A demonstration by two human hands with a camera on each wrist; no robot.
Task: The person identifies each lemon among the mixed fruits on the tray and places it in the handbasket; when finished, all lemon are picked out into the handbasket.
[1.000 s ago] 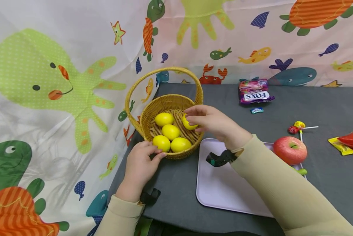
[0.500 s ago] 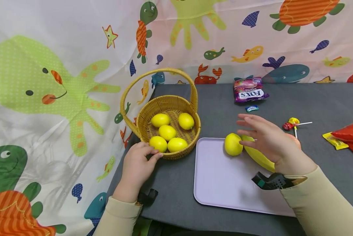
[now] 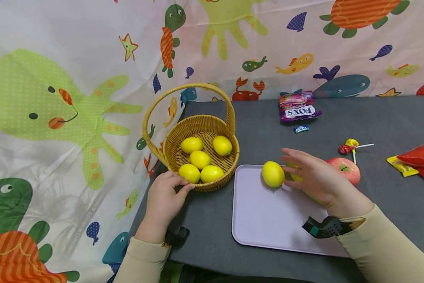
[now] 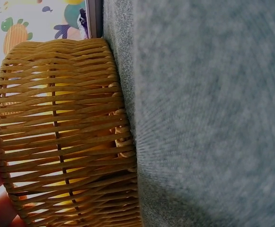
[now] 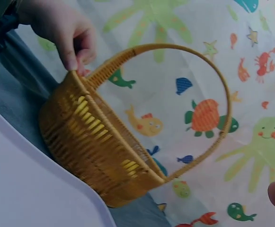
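Observation:
A wicker basket with several lemons inside stands on the table at left, its handle upright. My left hand pinches the basket's near rim between thumb and fingers. The left wrist view shows the woven wall up close. Over the light purple tray, my right hand is spread with its fingers extended and holds nothing. A lone lemon lies on the tray at those fingertips; whether they touch cannot be told. Behind that hand a banana is mostly hidden.
An apple sits just beyond my right hand. Two lollipops, a purple candy bag, a small blue-wrapped candy and a red bag lie farther out. A printed curtain borders the table at left and back.
My right hand has left a lemon in the basket and moved right, over the tray. The lone lemon has since shifted slightly left on the tray. My left hand has stayed at the rim.

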